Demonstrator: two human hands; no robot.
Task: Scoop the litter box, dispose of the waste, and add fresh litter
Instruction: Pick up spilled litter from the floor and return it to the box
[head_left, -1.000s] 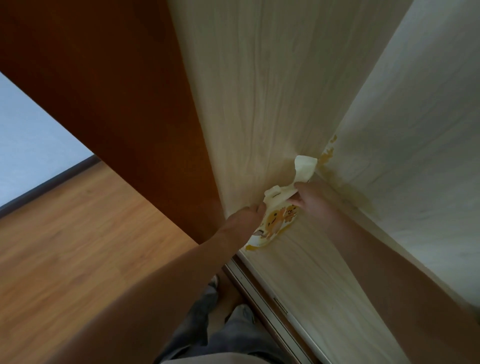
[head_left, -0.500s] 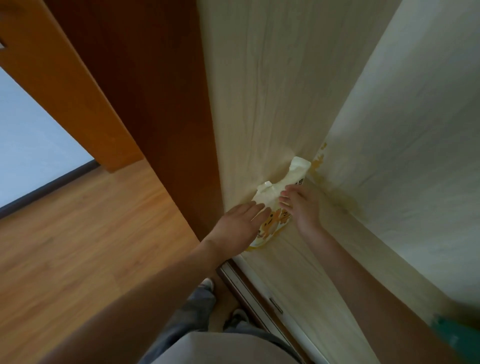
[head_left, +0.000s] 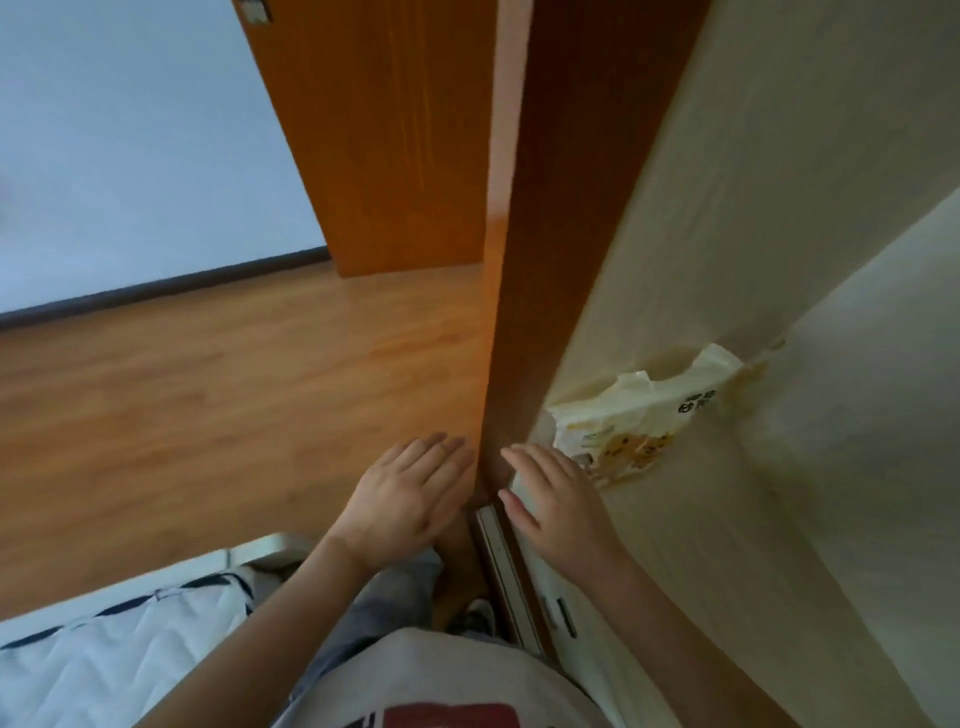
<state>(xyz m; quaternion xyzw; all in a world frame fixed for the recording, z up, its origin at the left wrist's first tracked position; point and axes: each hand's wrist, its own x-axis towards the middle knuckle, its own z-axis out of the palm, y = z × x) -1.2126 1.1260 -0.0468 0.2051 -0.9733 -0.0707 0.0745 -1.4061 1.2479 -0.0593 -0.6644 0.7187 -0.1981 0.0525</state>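
Inspecting, left to right: lines below follow that order.
Mattress (head_left: 104, 654): white quilted surface with dark piping, lower left corner, on a pale frame.
Floor (head_left: 208, 405): orange-brown wood boards, meeting a pale wall at a dark skirting strip.
Left hand (head_left: 410, 504): released, fingers straight and slightly spread, holding nothing; fingertips just beside the edge of the brown panel.
Brown panel (head_left: 550, 234): upright wardrobe side, dark wood, standing between the two hands.
Right hand (head_left: 556, 504): released, fingers extended, grasping nothing; it lies near the bag's lower end, contact cannot be told.
Litter bag (head_left: 639, 426): cream pouch with orange cartoon print, torn top open, lying inside the pale-lined wardrobe against its back corner.
Wardrobe lining (head_left: 779, 182): pale wood grain, yellowish staining around the bag.
Clothing: white shirt and grey trousers at bottom centre.
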